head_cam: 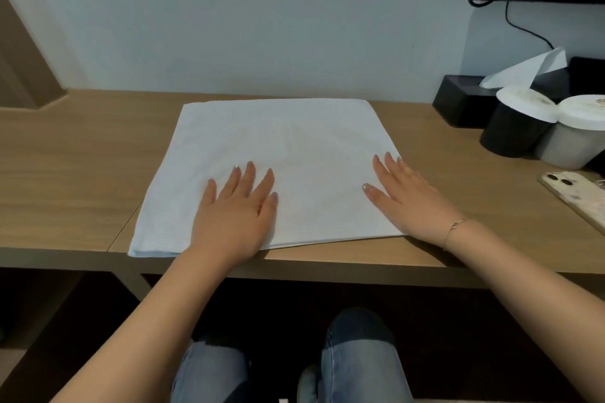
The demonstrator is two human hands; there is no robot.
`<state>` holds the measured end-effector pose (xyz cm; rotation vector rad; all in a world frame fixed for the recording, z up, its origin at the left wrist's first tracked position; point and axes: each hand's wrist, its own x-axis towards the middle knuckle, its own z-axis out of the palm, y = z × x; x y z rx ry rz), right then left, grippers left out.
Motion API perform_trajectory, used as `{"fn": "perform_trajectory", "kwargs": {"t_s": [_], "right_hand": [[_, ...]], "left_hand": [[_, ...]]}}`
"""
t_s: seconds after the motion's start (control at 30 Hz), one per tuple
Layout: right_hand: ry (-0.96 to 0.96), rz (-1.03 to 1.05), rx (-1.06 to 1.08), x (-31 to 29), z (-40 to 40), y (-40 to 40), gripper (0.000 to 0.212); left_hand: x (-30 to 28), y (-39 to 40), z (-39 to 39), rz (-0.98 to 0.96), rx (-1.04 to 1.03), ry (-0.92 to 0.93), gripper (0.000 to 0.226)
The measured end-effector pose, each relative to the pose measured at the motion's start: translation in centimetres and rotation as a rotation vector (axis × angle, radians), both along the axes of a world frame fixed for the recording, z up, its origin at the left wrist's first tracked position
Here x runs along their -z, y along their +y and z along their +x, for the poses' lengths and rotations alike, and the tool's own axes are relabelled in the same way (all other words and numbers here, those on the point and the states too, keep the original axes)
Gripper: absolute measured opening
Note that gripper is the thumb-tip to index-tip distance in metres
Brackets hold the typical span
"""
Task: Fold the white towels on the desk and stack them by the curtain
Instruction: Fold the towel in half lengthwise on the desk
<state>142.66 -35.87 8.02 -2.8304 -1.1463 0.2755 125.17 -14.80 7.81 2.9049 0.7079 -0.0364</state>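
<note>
White towel (278,154) lies flat at the desk's (72,173) front edge, folded at least once judging by its doubled near-left corner, and I press my left hand (234,216) and right hand (409,196), fingers spread, to smooth it before the next fold.

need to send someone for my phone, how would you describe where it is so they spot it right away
Look at the right end of the wooden desk, past the white towel and the two lidded cups. The phone lies flat near the front edge, back up, in a pale case with twin camera lenses, the only flat thing there.
</note>
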Motion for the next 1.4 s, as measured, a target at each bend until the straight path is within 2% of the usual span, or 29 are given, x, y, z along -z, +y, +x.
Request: {"fn": "perform_trajectory", "kwargs": {"t_s": [0.1, 0.17, 0.23, 0.33, 0.43, 0.5, 0.57, 0.7, 0.87, 0.97, 1.03, 1.1, 1.17, 1.23, 1.27, 1.33, 1.4], "right_hand": [[-0.136, -0.016, -0.045, -0.6, -0.4, 0.3, 0.064], [-0.264, 0.113, -0.244, -1.2, -1.3, 1.1, 0.053], [-0.218, 0.210, -0.428, -1.8, -2.5, 3.0, 0.047], [-0.049, 0.204, -0.460, -1.9, -3.7, 6.5, 0.053], [0.010, 0.115, -0.434, -1.0, -4.0, 8.6, 0.058], [-0.002, 0.090, -0.414, -0.5, -4.0, 9.0, 0.059], [-0.017, 0.067, -0.403, -0.4, -4.1, 9.2, 0.060], [-0.039, 0.014, -0.362, -0.5, -4.3, 9.3, 0.065], [-0.069, -0.003, -0.283, -0.2, -4.4, 9.7, 0.062], [-0.080, 0.000, -0.227, 0.0, -4.7, 9.8, 0.061], [-0.072, 0.009, -0.201, 0.0, -5.0, 10.2, 0.061], [0.008, 0.044, -0.206, -0.4, -5.3, 10.6, 0.059], [0.227, 0.200, -0.217, -1.6, -5.2, 10.2, 0.055], [0.359, 0.403, -0.219, -3.4, -4.6, 8.9, 0.049], [0.329, 0.447, -0.222, -4.1, -4.1, 8.1, 0.047], [0.221, 0.419, -0.225, -4.9, -2.9, 6.7, 0.045], [0.139, 0.285, -0.224, -4.5, -1.9, 5.7, 0.046]], "left_hand": [[-0.1, 0.9, -1.6, -0.007, -0.046, 0.007, 0.054], [-0.1, 1.0, -1.7, -0.009, -0.044, -0.006, 0.054], [-0.2, 0.8, -1.5, -0.015, -0.034, -0.023, 0.054], [-0.6, 0.9, -2.4, 0.035, -0.030, -0.054, 0.051], [-0.6, 1.8, -5.4, 0.130, -0.148, -0.280, 0.042], [-0.7, 3.0, -7.5, 0.095, -0.274, -0.477, 0.035], [-0.6, 4.5, -9.1, 0.012, -0.410, -0.554, 0.032], [-0.3, 6.3, -10.1, -0.141, -0.557, -0.457, 0.040], [0.3, 6.4, -8.8, -0.094, -0.482, -0.498, 0.029], [0.5, 7.4, -9.0, -0.095, -0.508, -0.505, 0.027], [0.4, 7.7, -9.0, -0.010, -0.547, -0.459, 0.026], [-0.1, 7.6, -8.7, 0.045, -0.589, -0.438, 0.019], [-0.7, 7.2, -8.1, 0.133, -0.608, -0.404, 0.022], [-1.5, 6.5, -6.8, 0.243, -0.562, -0.389, 0.036], [-2.0, 5.8, -5.8, 0.254, -0.503, -0.407, 0.039], [-3.1, 3.5, -3.0, 0.186, -0.306, -0.428, 0.041], [-3.3, 0.7, 0.1, 0.079, -0.095, -0.374, 0.044]]}}
